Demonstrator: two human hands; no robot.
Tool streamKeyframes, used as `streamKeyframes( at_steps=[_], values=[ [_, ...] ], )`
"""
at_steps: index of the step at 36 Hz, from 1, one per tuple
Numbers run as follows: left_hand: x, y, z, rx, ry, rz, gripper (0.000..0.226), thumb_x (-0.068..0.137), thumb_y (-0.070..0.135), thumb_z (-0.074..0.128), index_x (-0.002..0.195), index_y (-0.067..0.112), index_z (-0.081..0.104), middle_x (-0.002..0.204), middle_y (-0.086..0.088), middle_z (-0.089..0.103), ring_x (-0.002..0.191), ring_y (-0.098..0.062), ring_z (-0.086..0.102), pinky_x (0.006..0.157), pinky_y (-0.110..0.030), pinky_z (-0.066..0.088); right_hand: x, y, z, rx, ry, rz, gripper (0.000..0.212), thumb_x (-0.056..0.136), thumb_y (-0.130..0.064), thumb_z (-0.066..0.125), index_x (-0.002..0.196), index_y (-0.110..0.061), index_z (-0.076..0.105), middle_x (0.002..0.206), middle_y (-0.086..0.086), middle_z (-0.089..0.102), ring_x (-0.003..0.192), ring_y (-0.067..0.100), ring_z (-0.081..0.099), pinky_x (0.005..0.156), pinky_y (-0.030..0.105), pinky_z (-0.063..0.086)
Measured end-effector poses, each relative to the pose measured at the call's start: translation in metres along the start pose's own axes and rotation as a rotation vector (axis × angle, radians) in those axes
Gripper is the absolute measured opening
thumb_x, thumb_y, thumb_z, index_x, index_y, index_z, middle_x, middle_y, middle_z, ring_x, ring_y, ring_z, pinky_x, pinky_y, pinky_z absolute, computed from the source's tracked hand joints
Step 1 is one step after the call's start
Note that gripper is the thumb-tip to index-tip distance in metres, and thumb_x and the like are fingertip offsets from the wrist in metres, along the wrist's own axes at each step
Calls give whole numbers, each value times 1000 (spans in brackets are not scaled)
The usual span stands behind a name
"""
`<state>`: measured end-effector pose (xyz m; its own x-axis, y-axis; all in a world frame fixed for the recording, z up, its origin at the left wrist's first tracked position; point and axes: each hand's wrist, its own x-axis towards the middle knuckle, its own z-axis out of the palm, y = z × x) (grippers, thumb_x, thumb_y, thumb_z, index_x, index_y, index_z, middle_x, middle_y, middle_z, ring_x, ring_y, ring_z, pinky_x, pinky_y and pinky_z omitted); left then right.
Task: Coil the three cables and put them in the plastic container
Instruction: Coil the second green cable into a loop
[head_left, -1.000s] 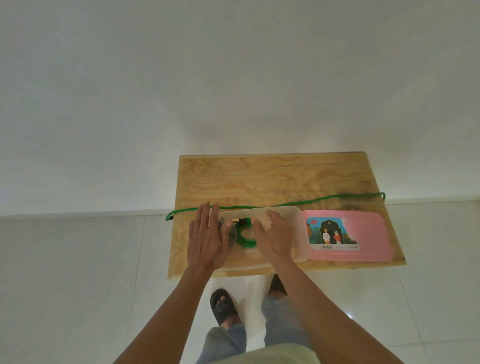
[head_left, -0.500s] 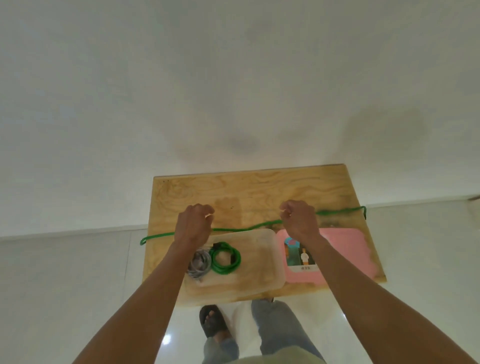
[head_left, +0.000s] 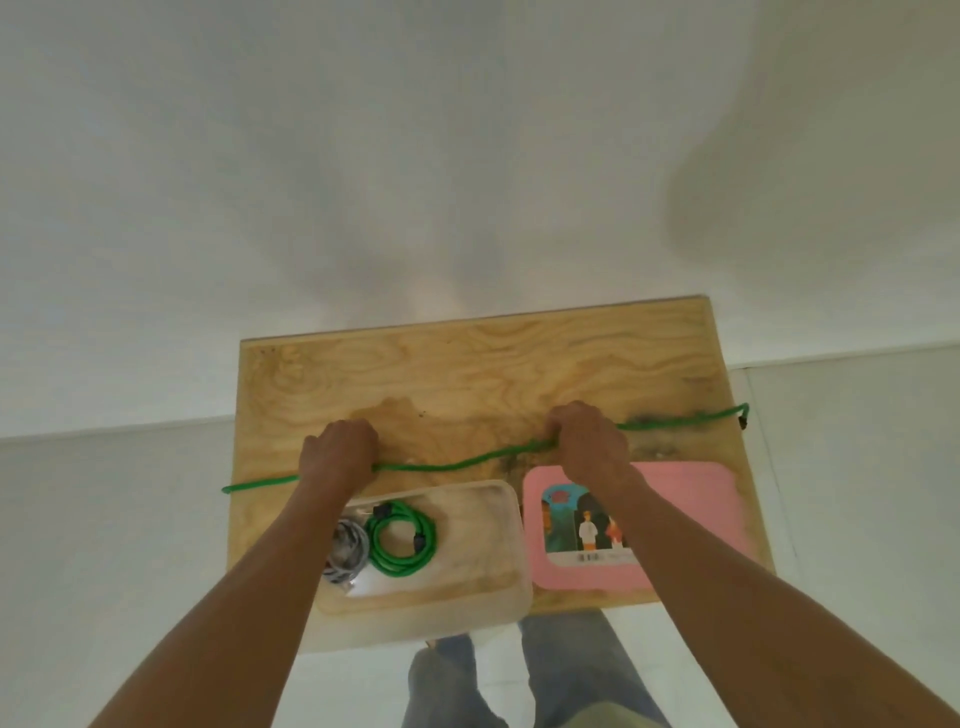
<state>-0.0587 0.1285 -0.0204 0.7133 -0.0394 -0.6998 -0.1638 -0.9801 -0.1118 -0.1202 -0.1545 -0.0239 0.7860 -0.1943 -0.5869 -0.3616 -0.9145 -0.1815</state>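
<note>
A long green cable (head_left: 457, 462) lies stretched across the wooden table (head_left: 467, 374), its ends hanging past both side edges. My left hand (head_left: 340, 449) is closed around it near the left, my right hand (head_left: 587, 441) grips it right of centre. In front of my hands stands the clear plastic container (head_left: 483, 561). A coiled green cable (head_left: 402, 538) and a coiled grey cable (head_left: 345, 551) lie in its left part, the grey one partly hidden by my left forearm.
The container's pink lid (head_left: 691, 514), with a picture label, lies flat on the table to the container's right. The container overhangs the table's front edge. A white wall stands behind the table. My legs and the tiled floor show below.
My hands left the container, moved back to the long green cable and closed on it. The view has shifted, so the table sits lower and larger in frame.
</note>
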Motion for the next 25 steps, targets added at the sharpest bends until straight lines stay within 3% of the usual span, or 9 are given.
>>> streamKeyframes(
  at_steps=[4,9,14,18,21,25],
  values=[
    [0,-4,-5,-58,-11,7,27,91,28,64,115,16,59,113,-10,62,106,-30,62,84,-42,52,1,0,-3,-26,22,-85,31,89,4,54,106,-20,65,109,2,56,100,26,61,79,38,53],
    [-8,-22,-32,-240,84,16,18,93,24,64,106,15,58,110,-13,61,95,-32,61,80,-46,54,-4,-18,-22,27,126,-85,26,92,-1,51,110,-16,62,115,6,48,104,28,55,71,35,40],
    [-27,-45,-72,-442,315,50,4,92,21,68,94,18,67,104,-14,66,82,-32,63,70,-36,50,-16,-47,-51,210,301,-66,30,88,3,55,113,-13,62,117,7,48,108,30,53,72,32,39],
    [-48,-64,-97,-509,501,118,13,95,17,63,101,9,72,94,-13,67,89,-37,64,78,-42,52,-34,-70,-74,269,482,-89,29,91,2,54,116,-11,61,120,8,49,110,29,53,73,32,41],
    [-69,-76,-115,-642,642,136,13,95,15,64,100,12,75,91,-15,70,84,-36,65,77,-45,54,-50,-89,-89,321,596,-128,26,92,2,53,115,-10,60,117,9,50,100,31,56,70,32,42],
    [-98,-88,-135,-769,802,207,17,96,17,63,107,12,75,81,-9,70,73,-27,64,72,-36,52,-75,-116,-109,477,731,-208,20,97,-5,51,114,-5,63,114,12,52,82,27,56,73,32,44]
  ],
)
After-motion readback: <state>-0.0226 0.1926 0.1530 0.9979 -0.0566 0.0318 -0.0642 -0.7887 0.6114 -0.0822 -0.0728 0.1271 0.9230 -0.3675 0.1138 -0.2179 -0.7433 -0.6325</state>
